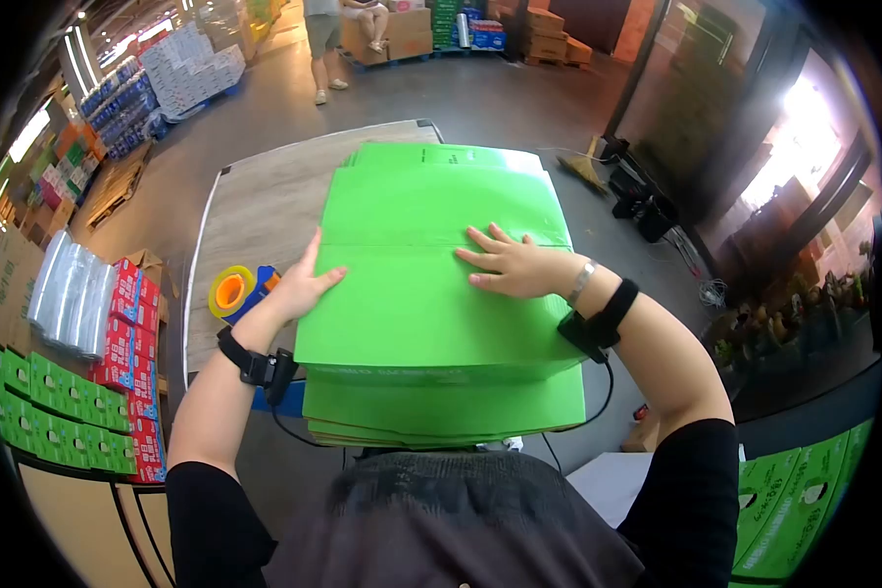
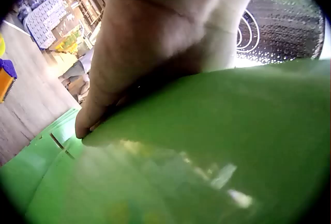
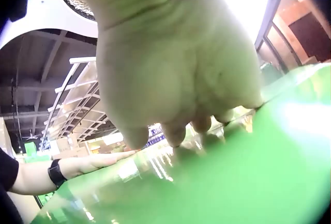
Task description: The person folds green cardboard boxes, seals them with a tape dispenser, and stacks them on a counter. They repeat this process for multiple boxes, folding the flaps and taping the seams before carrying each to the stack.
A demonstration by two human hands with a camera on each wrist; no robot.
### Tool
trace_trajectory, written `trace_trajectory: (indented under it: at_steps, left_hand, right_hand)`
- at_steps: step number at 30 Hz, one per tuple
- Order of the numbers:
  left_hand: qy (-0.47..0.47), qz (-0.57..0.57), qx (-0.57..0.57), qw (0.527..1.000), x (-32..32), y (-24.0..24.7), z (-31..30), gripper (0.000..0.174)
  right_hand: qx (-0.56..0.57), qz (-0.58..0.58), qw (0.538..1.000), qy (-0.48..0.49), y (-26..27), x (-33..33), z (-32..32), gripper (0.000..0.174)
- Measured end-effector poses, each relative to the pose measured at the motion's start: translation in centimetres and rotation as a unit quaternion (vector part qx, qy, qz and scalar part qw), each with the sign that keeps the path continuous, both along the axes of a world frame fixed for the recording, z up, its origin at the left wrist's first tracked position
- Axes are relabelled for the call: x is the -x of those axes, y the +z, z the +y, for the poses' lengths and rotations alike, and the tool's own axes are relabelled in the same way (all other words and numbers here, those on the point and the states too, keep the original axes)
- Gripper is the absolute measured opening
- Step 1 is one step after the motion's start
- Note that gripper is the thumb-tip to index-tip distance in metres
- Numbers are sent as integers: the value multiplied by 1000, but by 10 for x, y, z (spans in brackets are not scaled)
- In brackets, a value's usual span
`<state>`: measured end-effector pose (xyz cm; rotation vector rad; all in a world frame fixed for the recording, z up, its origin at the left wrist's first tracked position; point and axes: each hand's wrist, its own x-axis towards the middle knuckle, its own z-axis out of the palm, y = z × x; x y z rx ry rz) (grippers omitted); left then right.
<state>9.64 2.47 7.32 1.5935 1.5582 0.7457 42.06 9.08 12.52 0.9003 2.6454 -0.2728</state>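
Observation:
In the head view a green cardboard box (image 1: 412, 304) with a seam across its glossy top lies over more flat green cardboard (image 1: 441, 407). My left hand (image 1: 307, 284) rests at the box's left edge, its thumb on the top and its other fingers extended along the side. On the right half of the top my right hand (image 1: 514, 267) lies palm down, fingers spread and straight. In the right wrist view the fingertips (image 3: 176, 137) touch the shiny green surface. The left wrist view shows the left hand (image 2: 150, 43) against the cardboard's edge, part of its fingers hidden.
A tape dispenser (image 1: 255, 292) with yellow tape lies on the wood-patterned table (image 1: 255, 201), left of the box. Red cartons (image 1: 132, 323) and green boxes (image 1: 59, 402) are stacked further left. A person (image 1: 323, 49) stands across the floor, and a broom (image 1: 585, 174) lies at right.

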Motion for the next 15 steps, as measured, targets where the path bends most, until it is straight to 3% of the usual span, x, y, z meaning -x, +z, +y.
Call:
trace_trajectory:
  at_steps: [3, 5, 7, 10, 13, 14, 15]
  left_hand:
    - [-21, -14, -22, 999, 4, -5, 2, 84]
    - [-31, 17, -57, 998, 5, -9, 3, 82]
    - [-17, -82, 13, 996, 0, 2, -3, 79]
    - [-3, -193, 76, 978, 13, -7, -5, 73]
    - [-10, -280, 118, 953, 17, -13, -7, 65]
    - [-20, -300, 142, 943, 16, -14, -13, 63]
    - [-24, -300, 145, 942, 14, -14, -16, 58]
  right_hand:
    - [6, -11, 997, -81, 18, 20, -18, 62]
    - [3, -4, 998, -65, 13, 20, -10, 60]
    - [54, 29, 998, -31, 5, 8, 10, 59]
    - [171, 151, 964, -133, 17, -24, 5, 59]
    - [13, 40, 999, 4, -2, -63, 16, 59]
    - [45, 146, 980, -127, -7, -73, 1, 54]
    - [70, 168, 974, -137, -10, -76, -2, 54]
